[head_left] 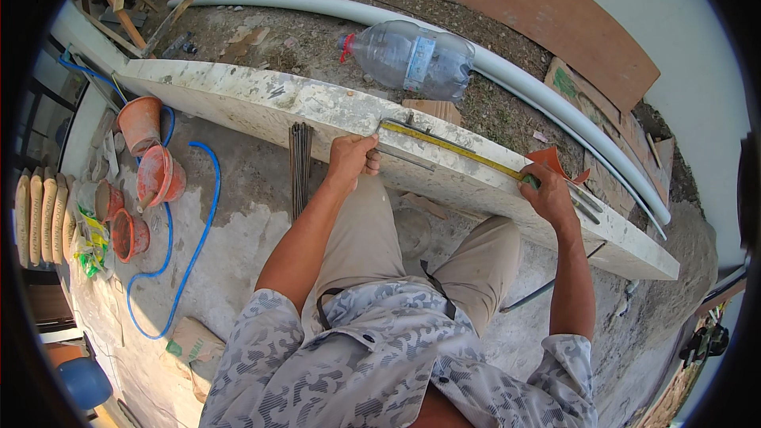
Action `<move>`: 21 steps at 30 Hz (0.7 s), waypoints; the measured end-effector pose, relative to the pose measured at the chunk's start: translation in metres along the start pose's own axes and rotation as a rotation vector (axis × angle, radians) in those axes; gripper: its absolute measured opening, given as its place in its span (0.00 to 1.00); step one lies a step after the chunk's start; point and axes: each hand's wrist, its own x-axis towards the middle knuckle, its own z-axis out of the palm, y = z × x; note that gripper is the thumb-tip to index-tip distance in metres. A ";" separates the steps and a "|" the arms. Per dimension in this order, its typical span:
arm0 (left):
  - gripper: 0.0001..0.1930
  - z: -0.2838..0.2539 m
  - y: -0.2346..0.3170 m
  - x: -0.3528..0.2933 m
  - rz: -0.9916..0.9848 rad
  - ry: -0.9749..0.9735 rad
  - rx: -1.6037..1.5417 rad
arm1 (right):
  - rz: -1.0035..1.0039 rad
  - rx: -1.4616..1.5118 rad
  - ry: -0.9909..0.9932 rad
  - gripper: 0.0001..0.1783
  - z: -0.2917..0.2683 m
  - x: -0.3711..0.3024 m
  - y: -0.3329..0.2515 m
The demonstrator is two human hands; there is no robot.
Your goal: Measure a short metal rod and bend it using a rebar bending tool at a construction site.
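My right hand (547, 194) is closed around a green-cased tape measure (531, 181) on the low wall's top. Its yellow blade (456, 148) runs left along the wall toward my left hand. My left hand (354, 160) pinches a thin bent metal rod (407, 158) near the blade's far end; part of the grip is hidden by the fingers. Another stretch of dark rod (432, 137) lies alongside the blade. Short dark bars (585, 208) rest on the wall beside my right hand, near an orange-red sheet piece (557, 163). A bundle of rods (300, 170) leans against the wall.
The pale low wall (254, 95) crosses in front of me. Beyond it lie a large plastic bottle (384, 54), a white pipe (539, 95) and a brown board (507, 8). Orange buckets (141, 128) and a blue hose (214, 190) are at the left.
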 end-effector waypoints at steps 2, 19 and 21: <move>0.13 0.000 0.000 0.000 0.002 0.003 0.000 | -0.006 -0.010 -0.005 0.15 0.000 0.000 0.001; 0.12 0.003 0.000 0.002 -0.020 0.032 0.006 | 0.039 0.300 0.125 0.25 -0.022 -0.050 -0.017; 0.12 0.004 0.003 0.000 -0.022 0.035 0.014 | 0.100 0.359 0.165 0.29 -0.020 -0.076 -0.015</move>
